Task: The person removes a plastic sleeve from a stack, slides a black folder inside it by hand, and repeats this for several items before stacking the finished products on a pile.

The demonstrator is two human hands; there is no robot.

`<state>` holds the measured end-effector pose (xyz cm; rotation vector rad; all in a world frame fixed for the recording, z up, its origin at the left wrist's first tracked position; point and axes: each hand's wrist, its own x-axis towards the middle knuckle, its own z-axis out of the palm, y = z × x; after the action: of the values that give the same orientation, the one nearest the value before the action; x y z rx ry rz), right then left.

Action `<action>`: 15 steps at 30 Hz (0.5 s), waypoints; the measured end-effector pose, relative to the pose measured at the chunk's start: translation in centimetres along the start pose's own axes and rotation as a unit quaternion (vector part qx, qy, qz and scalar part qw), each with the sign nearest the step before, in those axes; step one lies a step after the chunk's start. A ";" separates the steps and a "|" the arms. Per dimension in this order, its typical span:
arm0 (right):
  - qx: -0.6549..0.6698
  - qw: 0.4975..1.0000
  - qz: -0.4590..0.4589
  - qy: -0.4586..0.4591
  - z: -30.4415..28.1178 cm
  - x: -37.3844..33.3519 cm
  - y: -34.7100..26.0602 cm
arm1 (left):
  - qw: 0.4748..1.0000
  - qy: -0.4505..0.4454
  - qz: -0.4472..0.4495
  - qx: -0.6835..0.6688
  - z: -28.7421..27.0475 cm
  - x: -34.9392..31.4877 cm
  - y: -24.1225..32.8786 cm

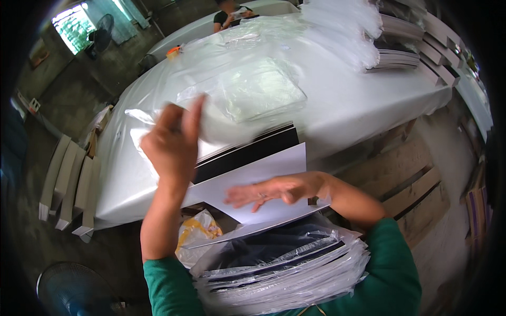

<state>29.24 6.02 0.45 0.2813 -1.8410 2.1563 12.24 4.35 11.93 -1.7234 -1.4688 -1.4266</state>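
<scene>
My left hand (171, 139) is raised over the near left part of the white-covered table (342, 113). Motion blurs it; its thumb points up and the other fingers look curled, but whether they grip anything is unclear. Fingers stretched out, my right hand (269, 192) hovers over or touches a white board (287, 166) at the table's front edge. Behind that board are black boards (253, 150) in a stack. Close to my body lies a pile of dark and white sheets in clear plastic (284, 274), with a pale panel edge above it.
Clear plastic bags (258, 92) lie mid-table. Further plastic film (342, 31) and stacked boards (398, 58) occupy the far right. Board bundles (68, 181) stand at the left, a fan (74, 289) below them. A wooden pallet (406, 184) is on the floor. Another person (229, 16) sits across.
</scene>
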 end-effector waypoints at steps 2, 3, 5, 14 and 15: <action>0.134 0.979 -0.146 0.046 -0.6 1.7 1.1 | 0.990 -0.032 0.132 -0.029 0.3 -3.2 0.3; 0.227 0.959 -0.160 0.062 -1.2 2.7 1.2 | 0.977 -0.059 0.201 -0.035 -0.1 -4.6 0.1; 0.217 0.939 -0.120 0.240 -0.8 3.3 -0.5 | 0.953 -0.155 0.258 -0.043 -0.8 -7.4 -1.0; 0.001 0.861 -0.196 0.469 -4.0 3.4 2.4 | 0.876 -0.451 0.164 -0.049 3.1 -17.5 -5.2; 0.027 0.853 -0.198 0.482 -4.2 3.1 2.7 | 0.872 -0.462 0.142 -0.082 3.5 -18.1 -5.4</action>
<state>25.56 10.05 -1.66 -0.3435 -1.0195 1.5775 10.70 1.25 -7.00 -2.8083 -1.4033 -0.5552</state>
